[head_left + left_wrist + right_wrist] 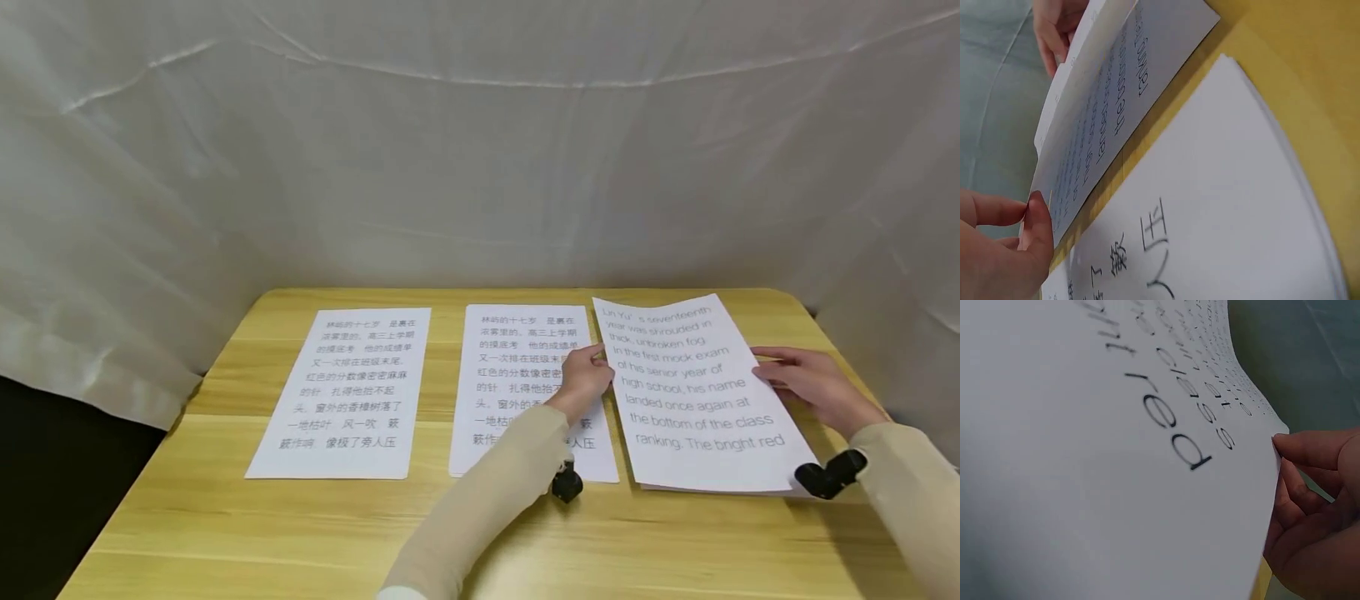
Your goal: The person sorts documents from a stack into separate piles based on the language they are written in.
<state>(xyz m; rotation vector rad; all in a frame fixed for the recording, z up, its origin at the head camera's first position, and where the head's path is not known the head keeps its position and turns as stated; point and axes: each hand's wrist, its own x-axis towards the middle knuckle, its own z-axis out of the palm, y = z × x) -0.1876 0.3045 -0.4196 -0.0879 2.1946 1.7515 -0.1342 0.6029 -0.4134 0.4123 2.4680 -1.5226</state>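
Observation:
A white sheet of paper (pixel 690 400) with large English print is held up at the right of the table, its top edge bowed. My left hand (pixel 583 379) pinches its left edge between thumb and fingers. On the opposite edge, my right hand (pixel 817 387) pinches the paper, thumb on the printed face in the right wrist view. Another English-printed sheet (pixel 1129 94) shows in shade under the raised one in the left wrist view. My left forearm crosses over the middle stack of paper (pixel 517 333), printed in Chinese, and hides part of it.
Another Chinese-printed paper (pixel 345 392) lies flat at the left of the wooden table (pixel 210 517). The middle stack shows several layered edges. A pale cloth curtain (pixel 480 183) hangs behind the table. Small black devices (pixel 567 483) are on both wrists.

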